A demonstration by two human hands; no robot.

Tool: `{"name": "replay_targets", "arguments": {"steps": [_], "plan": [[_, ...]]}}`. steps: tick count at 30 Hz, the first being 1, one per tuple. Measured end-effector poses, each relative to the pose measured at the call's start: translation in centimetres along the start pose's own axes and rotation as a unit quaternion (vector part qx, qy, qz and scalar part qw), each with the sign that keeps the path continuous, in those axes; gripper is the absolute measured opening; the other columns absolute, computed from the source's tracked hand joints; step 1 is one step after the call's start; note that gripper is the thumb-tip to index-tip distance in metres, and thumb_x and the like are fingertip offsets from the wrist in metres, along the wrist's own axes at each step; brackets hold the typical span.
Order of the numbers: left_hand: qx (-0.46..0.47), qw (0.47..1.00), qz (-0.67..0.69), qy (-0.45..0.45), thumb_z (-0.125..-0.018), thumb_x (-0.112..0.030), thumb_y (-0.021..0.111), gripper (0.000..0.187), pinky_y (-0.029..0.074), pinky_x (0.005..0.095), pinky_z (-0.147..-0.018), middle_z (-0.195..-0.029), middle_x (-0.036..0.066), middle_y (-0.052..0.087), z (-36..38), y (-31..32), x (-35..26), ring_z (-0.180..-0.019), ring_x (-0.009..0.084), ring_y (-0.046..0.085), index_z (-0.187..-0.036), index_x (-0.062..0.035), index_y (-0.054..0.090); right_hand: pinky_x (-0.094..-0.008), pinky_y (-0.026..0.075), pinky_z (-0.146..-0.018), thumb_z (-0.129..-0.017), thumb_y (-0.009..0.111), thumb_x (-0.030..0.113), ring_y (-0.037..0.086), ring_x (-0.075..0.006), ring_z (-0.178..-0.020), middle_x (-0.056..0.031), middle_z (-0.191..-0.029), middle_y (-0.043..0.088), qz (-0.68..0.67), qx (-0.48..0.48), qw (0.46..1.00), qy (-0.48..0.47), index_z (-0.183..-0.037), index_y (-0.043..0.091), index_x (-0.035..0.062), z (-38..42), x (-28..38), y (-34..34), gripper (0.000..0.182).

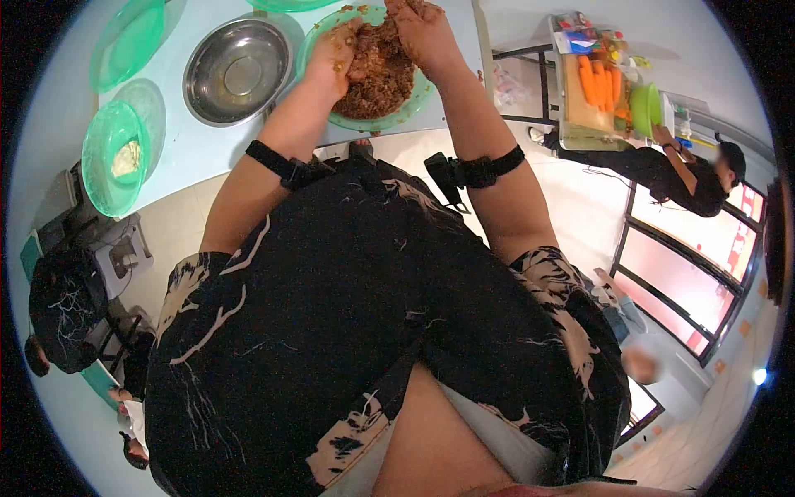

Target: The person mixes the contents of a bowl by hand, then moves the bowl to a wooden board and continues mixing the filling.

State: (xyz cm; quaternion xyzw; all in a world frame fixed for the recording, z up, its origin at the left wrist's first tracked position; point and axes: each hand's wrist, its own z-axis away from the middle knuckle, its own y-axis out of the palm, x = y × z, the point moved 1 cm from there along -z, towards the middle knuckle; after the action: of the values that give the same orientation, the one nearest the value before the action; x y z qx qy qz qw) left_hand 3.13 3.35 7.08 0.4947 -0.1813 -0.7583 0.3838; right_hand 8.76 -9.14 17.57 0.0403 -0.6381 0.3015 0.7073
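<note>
A green plastic basin (411, 103) at the top middle of the head view holds a brown, moist, crumbly mixture (377, 89). My left hand (334, 60) is at the basin's left side, its fingers curled into the mixture and partly hidden by it. Over the far right of the basin, my right hand (424, 35) is closed around some of the same mixture, near the top edge of the view. Brown bits coat both hands.
Left of the basin stands a steel bowl (199, 76). Green bowls (98, 174) sit farther left, one with a pale lump (127, 158). At right, a person in black is by a table with carrots (599, 83) and a green bowl (645, 108). Other people are at lower left.
</note>
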Motion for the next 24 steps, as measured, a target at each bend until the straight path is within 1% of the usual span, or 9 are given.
{"name": "replay_targets", "arguments": {"steps": [2, 4, 6, 10, 12, 15, 19, 22, 24], "plan": [[0.054, 0.994, -0.049, 0.085, -0.095, -0.016, 0.049, 0.027, 0.052, 0.0287, -0.064, -0.096, 0.002, 0.062, -2.6, -1.5, 0.4, -0.079, 0.0133, 0.058, -0.120, -0.0099, 0.058, -0.0391, 0.050, -0.069, -0.090, 0.060, 0.041, 0.066, -0.0228, -0.078, -0.0137, -0.074, 0.067, 0.090, -0.025, 0.994, -0.059, -0.084, 0.067, -0.0024, 1.1, 0.7, 0.1, 0.045], [0.136, 0.910, -0.271, 0.282, -0.093, -0.013, 0.051, 0.028, 0.052, 0.0278, -0.062, -0.095, 0.002, 0.063, -6.8, -4.8, 1.9, -0.075, 0.0137, 0.058, -0.120, -0.0088, 0.058, -0.0409, 0.050, -0.074, -0.089, 0.058, 0.046, 0.067, -0.0272, -0.083, -0.0165, -0.082, 0.068, 0.162, -0.009, 0.982, -0.101, -0.088, 0.068, -0.0016, 1.1, 0.4, 0.0, 0.048], [0.168, 0.805, -0.453, 0.344, -0.092, -0.012, 0.053, 0.032, 0.052, 0.0291, -0.064, -0.099, 0.004, 0.064, -6.5, -5.1, 1.7, -0.077, 0.0153, 0.059, -0.123, -0.0085, 0.057, -0.0390, 0.050, -0.079, -0.089, 0.059, 0.043, 0.066, -0.0271, -0.087, -0.0156, -0.092, 0.069, 0.199, 0.012, 0.976, -0.089, -0.099, 0.067, 0.0010, 1.1, -0.3, -0.1, 0.044], [0.045, 0.754, -0.612, 0.235, -0.090, -0.018, 0.056, 0.041, 0.052, 0.0350, -0.074, -0.111, 0.008, 0.064, -5.0, -4.8, 2.2, -0.093, 0.0200, 0.061, -0.131, -0.0105, 0.052, -0.0339, 0.049, -0.087, -0.090, 0.061, 0.034, 0.063, -0.0225, -0.097, -0.0116, -0.110, 0.067, 0.192, 0.010, 0.981, -0.012, -0.119, 0.062, 0.0062, -0.1, -5.3, 0.3, 0.040], [-0.003, 0.813, -0.551, 0.187, -0.091, -0.022, 0.054, 0.039, 0.050, 0.0379, -0.084, -0.117, 0.010, 0.063, -4.0, -3.8, 2.1, -0.104, 0.0239, 0.060, -0.128, -0.0086, 0.053, -0.0364, 0.047, -0.091, -0.089, 0.060, 0.041, 0.060, -0.0278, -0.106, -0.0156, -0.115, 0.064, 0.170, -0.007, 0.985, 0.028, -0.126, 0.057, 0.0068, -0.5, -8.4, 1.0, 0.050], [-0.024, 0.962, -0.270, 0.041, -0.094, -0.027, 0.047, 0.035, 0.047, 0.0417, -0.098, -0.122, 0.013, 0.059, -1.7, -2.0, 1.6, -0.112, 0.0288, 0.057, -0.118, -0.0038, 0.059, -0.0420, 0.045, -0.098, -0.084, 0.060, 0.053, 0.055, -0.0367, -0.117, -0.0233, -0.121, 0.060, 0.117, -0.024, 0.990, 0.071, -0.136, 0.046, 0.0045, -1.1, -12.6, 2.3, 0.072], [-0.048, 0.992, -0.083, -0.078, -0.098, -0.031, 0.041, 0.038, 0.048, 0.0467, -0.096, -0.123, 0.012, 0.058, -4.4, -4.5, 2.3, -0.108, 0.0292, 0.059, -0.122, -0.0057, 0.055, -0.0474, 0.045, -0.097, -0.094, 0.050, 0.042, 0.058, -0.0279, -0.112, -0.0146, -0.128, 0.056, -0.211, -0.033, 0.956, 0.201, -0.135, 0.046, 0.0068, -1.1, -12.8, 3.4, 0.054], [0.131, 0.983, 0.108, -0.073, -0.100, -0.030, 0.037, 0.038, 0.048, 0.0499, -0.096, -0.121, 0.014, 0.059, -0.6, -2.6, -0.5, -0.105, 0.0310, 0.061, -0.124, -0.0056, 0.052, -0.0522, 0.041, -0.102, -0.098, 0.039, 0.043, 0.056, -0.0325, -0.114, -0.0148, -0.129, 0.055, -0.450, 0.007, 0.857, 0.251, -0.132, 0.047, 0.0056, -0.5, -9.8, 3.2, 0.052], [0.136, 0.978, 0.140, -0.071, -0.101, -0.030, 0.036, 0.037, 0.048, 0.0513, -0.096, -0.120, 0.015, 0.059, -0.1, -1.9, -0.7, -0.106, 0.0316, 0.061, -0.124, -0.0047, 0.051, -0.0512, 0.040, -0.103, -0.100, 0.034, 0.040, 0.057, -0.0347, -0.112, -0.0150, -0.126, 0.057, -0.505, -0.018, 0.806, 0.309, -0.125, 0.053, 0.0035, 0.4, -7.3, 2.9, 0.048]]}}
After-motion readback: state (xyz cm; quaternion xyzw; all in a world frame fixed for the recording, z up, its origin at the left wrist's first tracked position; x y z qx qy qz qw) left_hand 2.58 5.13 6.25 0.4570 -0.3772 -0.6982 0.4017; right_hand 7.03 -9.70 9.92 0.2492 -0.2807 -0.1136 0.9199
